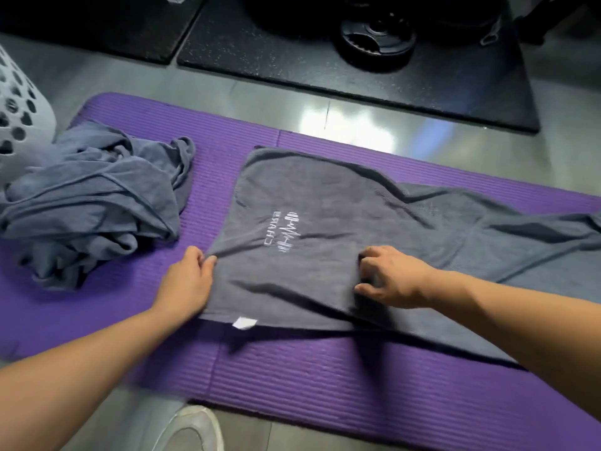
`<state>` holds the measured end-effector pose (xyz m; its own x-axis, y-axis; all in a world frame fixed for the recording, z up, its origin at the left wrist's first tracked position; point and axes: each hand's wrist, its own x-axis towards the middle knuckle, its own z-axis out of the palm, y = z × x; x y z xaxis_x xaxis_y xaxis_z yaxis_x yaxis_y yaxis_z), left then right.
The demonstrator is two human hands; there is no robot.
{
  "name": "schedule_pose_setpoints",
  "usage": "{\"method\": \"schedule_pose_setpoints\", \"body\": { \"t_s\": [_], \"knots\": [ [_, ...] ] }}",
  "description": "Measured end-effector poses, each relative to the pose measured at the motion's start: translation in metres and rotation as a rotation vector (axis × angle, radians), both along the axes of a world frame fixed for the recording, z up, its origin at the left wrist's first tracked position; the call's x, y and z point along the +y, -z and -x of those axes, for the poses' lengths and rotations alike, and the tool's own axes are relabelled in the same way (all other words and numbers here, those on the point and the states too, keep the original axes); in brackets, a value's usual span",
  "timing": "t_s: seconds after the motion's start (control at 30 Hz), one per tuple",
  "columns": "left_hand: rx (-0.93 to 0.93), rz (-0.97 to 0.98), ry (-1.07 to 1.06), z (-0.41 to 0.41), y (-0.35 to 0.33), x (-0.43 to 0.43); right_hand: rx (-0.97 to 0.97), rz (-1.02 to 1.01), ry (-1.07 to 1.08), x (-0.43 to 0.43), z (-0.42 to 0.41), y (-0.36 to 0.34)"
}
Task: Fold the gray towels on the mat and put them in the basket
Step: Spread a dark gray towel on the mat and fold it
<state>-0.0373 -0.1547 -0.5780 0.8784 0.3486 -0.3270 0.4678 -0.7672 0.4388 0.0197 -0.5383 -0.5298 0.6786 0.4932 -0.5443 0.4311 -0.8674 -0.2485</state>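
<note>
head view: left hand (187, 281) and right hand (390, 278) pinch the towel (309, 190); its right end and the basket (19, 102) run off-frame.

We see a flat gray cloth towel (325, 190), matt and softly napped, with white stitched lettering; a crumpled heap of gray cloth towels (94, 203); a purple foam mat (292, 379), finely ribbed; a white perforated plastic basket (19, 102); a glossy gray floor (341, 118); matt black speckled rubber tiles (325, 73).
</note>
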Motion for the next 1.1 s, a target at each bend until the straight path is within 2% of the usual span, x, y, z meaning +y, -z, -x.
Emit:
{"method": "schedule_pose_setpoints", "body": {
  "t_s": [0.07, 0.17, 0.23, 0.3, 0.37, 0.43, 0.47, 0.53, 0.57, 0.67, 0.8, 0.87, 1.03, 1.1],
  "knots": [
    [0.007, -0.106, 0.046, -0.003, -0.004, -0.004, 0.039, 0.062, -0.001, -0.021, -0.002, -0.016],
    [-0.147, -0.102, 0.112, -0.022, -0.017, -0.023, 0.096, 0.235, 0.037, -0.071, 0.002, -0.039],
    [-0.198, -0.132, 0.319, -0.037, -0.030, -0.043, 0.106, 0.298, 0.078, -0.109, 0.015, -0.049],
    [-0.219, -0.255, 0.616, -0.047, -0.045, -0.073, 0.109, 0.280, 0.101, -0.142, 0.037, -0.056],
    [-0.110, -0.230, 0.943, -0.055, -0.066, -0.110, 0.127, 0.213, 0.135, -0.169, 0.065, -0.059],
    [0.166, -0.153, 1.269, -0.059, -0.086, -0.150, 0.154, 0.146, 0.163, -0.187, 0.095, -0.051],
    [0.283, -0.186, 1.425, -0.059, -0.094, -0.170, 0.170, 0.124, 0.173, -0.195, 0.110, -0.043],
    [0.371, -0.303, 1.646, -0.055, -0.100, -0.208, 0.195, 0.087, 0.185, -0.210, 0.133, -0.024],
    [0.347, -0.328, 1.707, -0.051, -0.100, -0.223, 0.193, 0.062, 0.191, -0.211, 0.143, -0.016],
    [0.247, -0.259, 1.740, -0.032, -0.084, -0.281, 0.001, -0.093, 0.254, -0.221, 0.165, 0.009],
    [0.011, -0.229, 1.612, 0.002, -0.041, -0.322, -0.269, -0.299, 0.390, -0.238, 0.174, 0.041],
    [-0.034, -0.222, 1.491, 0.012, -0.025, -0.325, -0.330, -0.344, 0.423, -0.242, 0.175, 0.049],
    [-0.076, -0.048, 1.137, 0.005, -0.017, -0.339, -0.439, -0.351, 0.501, -0.242, 0.170, 0.058],
    [-0.145, -0.034, 1.109, -0.002, -0.016, -0.342, -0.444, -0.364, 0.557, -0.242, 0.166, 0.060]
  ]
}}
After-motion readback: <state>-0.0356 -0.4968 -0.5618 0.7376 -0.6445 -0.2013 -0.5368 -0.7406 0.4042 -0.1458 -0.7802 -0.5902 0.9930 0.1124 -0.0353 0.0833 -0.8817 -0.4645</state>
